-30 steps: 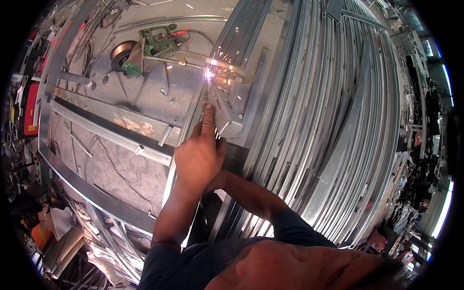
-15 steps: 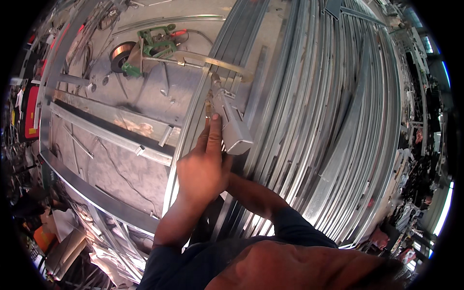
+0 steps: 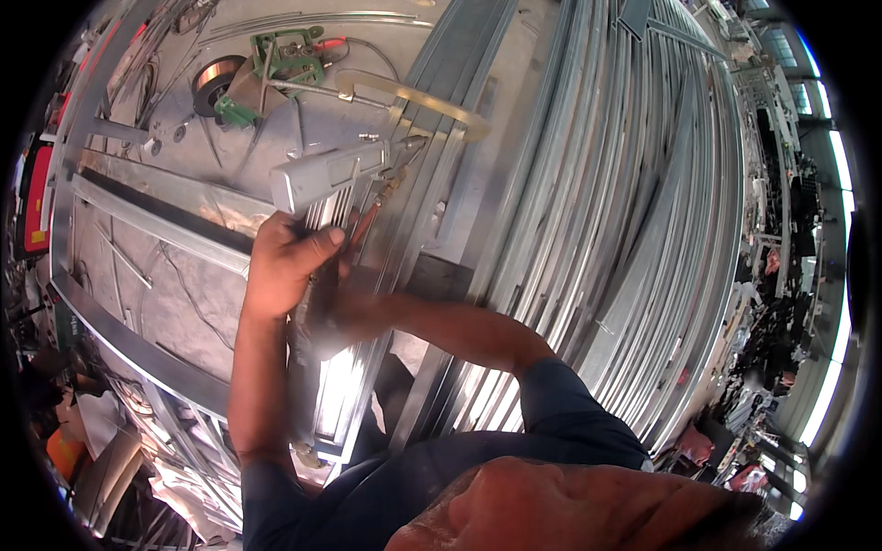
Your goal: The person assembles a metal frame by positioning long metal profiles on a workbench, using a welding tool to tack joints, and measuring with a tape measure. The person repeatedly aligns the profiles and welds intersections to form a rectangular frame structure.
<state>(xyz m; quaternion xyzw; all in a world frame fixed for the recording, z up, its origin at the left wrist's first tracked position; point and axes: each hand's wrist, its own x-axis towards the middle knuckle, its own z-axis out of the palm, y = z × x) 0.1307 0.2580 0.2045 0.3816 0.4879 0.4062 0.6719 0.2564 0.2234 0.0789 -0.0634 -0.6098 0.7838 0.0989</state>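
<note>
A silver, box-bodied welding gun (image 3: 322, 176) points its narrow nozzle to the right, over long metal profiles (image 3: 450, 78). A brass fitting and a thin reddish tube run along beside it. My left hand (image 3: 283, 262) is closed round its handle, with the thumb laid across. From the right my right forearm crosses over, and my right hand (image 3: 344, 314) lies close beside the left one, smeared by motion, its fingers not readable. Just beyond the nozzle, a tan C-clamp (image 3: 418, 95) spans the profiles.
Stacked steel profiles (image 3: 634, 230) cover the right side. Upper left lie a spool of copper-coloured wire (image 3: 219, 78) and a green metal tool (image 3: 292, 60). A metal frame (image 3: 147, 321) with crossbars (image 3: 165, 219) stands at left. A thin cable (image 3: 193, 298) runs across the floor.
The welding gun has swung round: its body has moved from right of the nozzle to the left of it. Both hands have shifted left with it, and the view has moved slightly.
</note>
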